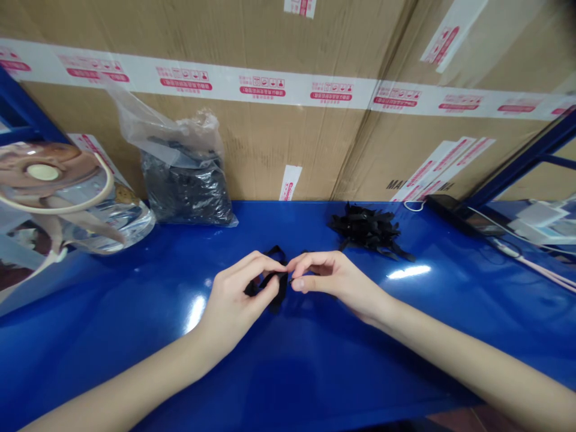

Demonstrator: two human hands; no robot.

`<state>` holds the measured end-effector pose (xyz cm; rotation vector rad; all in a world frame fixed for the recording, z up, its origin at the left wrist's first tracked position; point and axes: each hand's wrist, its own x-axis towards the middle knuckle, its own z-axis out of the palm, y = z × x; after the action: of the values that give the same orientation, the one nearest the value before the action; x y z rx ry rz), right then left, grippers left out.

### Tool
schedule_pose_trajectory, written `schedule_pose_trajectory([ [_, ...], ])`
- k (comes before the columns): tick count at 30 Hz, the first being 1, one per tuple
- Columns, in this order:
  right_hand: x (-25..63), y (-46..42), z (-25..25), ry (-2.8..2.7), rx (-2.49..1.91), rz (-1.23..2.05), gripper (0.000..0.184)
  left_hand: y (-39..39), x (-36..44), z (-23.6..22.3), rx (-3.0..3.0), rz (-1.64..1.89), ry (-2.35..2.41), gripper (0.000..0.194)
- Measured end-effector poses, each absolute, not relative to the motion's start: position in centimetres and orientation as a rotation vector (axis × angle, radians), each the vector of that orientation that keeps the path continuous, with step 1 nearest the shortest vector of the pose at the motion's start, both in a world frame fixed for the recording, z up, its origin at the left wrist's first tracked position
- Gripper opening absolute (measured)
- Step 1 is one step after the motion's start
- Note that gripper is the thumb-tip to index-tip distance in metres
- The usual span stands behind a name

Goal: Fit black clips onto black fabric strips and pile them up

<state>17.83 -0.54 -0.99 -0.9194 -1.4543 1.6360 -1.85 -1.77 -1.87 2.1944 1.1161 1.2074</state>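
Over the middle of the blue table, my left hand [245, 288] pinches a black fabric strip [279, 292] between thumb and fingers. Part of the strip loops up behind the fingertips, and an end hangs below them. My right hand [330, 276] is close against its right side, thumb and forefinger bent toward each other in a pinch. A small dark bit shows at the right thumb tip, too small to name. Farther back on the right lies a heap of black strips [366, 231], apart from both hands.
A clear plastic bag [186, 180] of black pieces stands at the back left, beside a transparent jug [103, 222] with a strap. Taped cardboard boxes [270, 144] wall off the back of the blue table [288, 372]. A dark phone-like object [483, 225] and cables lie right.
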Motion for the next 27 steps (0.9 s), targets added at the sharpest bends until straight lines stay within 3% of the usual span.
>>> schedule_pose_trajectory([
  [19,17.02,-0.80,-1.45,-1.367,-0.971,1.643,0.025,-1.86,-1.99,-2.41,2.415,1.253,1.056,0.020],
  [27,17.21,-0.66,-1.55,-1.447,-0.968,1.561,0.014,-1.97,-2.03,-2.35,2.456,1.280,1.069,0.019],
])
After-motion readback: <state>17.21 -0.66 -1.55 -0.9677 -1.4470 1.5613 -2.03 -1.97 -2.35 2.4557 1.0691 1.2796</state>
